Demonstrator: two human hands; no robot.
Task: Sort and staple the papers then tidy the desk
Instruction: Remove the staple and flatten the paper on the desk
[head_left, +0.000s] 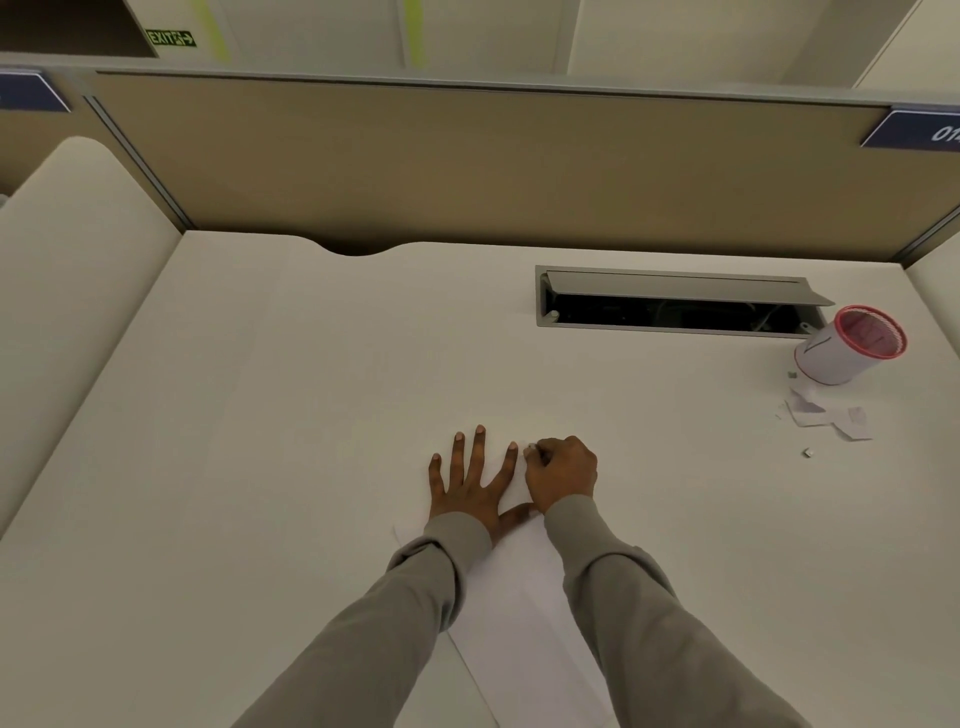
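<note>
While the left hand (465, 486) lies flat on the papers (519, 597), its fingers (478, 452) straight and fanned toward twelve o'clock, the weight looks meant to pin the sheets so they cannot slide on the smooth white bench (260, 415). The papers sit at six o'clock, a narrow pale stack running from under both sleeves up to the hands.

Just beside it, at three o'clock of the left hand, the right hand (563, 475) is bunched up, fingers curled tight and pinching at the far corner of the stack. It may be squaring the corner or working on a staple there; what sits between the fingertips is too small to tell. One hand anchors, the other does the fine work, which suits lining up edges before fastening.

No stapler shows anywhere in view.

Out at two o'clock, well apart from the hands, a white cup (847, 348) with a red rim leans beside the open cable hatch (675, 304). Torn paper scraps (826, 415) lie just below it, with one tiny bit (807, 453) nearer in. My read: that litter is the tidying not yet done.
</note>
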